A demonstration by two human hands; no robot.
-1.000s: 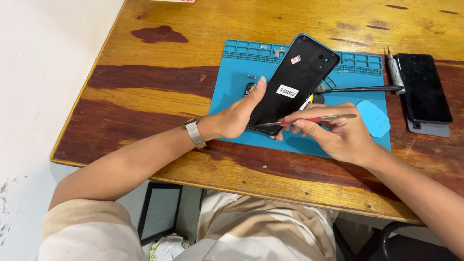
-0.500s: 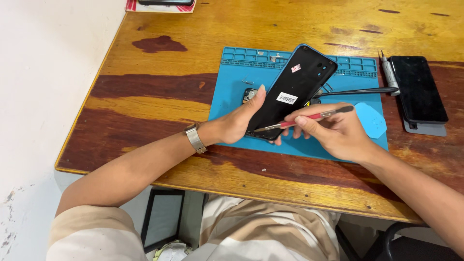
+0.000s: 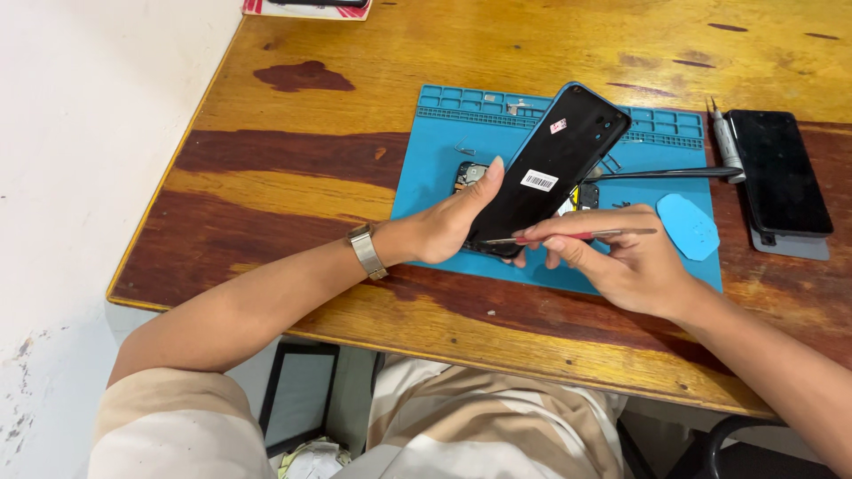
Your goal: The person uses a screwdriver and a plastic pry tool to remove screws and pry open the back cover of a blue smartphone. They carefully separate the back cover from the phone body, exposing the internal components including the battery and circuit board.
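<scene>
Worn wooden table [image 3: 293,191] w/ dark stains, white wall at left; blue silicone work mat [image 3: 435,168] lies on it, its top edge a row of small moulded compartments [image 3: 484,96] – contents too small to tell, maybe a tiny part or two. On the mat's open area: small screws/bits near the middle, long black tool [image 3: 666,173] lying across, blue oval pick [image 3: 690,226] at the right end. Off the mat to the right, a second dark phone [image 3: 779,170] flat on a grey pad, w/ a small screwdriver [image 3: 726,142] just beside it. Black phone [image 3: 550,173] is tilted up over the mat, back w/ stickers facing the camera. Left hand [image 3: 444,226] closed round its lower left edge, thumb up along the side, wristwatch [image 3: 366,251] on that wrist. Right hand [image 3: 630,266] pinches a thin red-handled pry tool [image 3: 568,237], fingers curled shut on it; tip meets the phone's lower edge, right by the left hand's fingers. Both hands touching or just beside the phone's bottom end
</scene>
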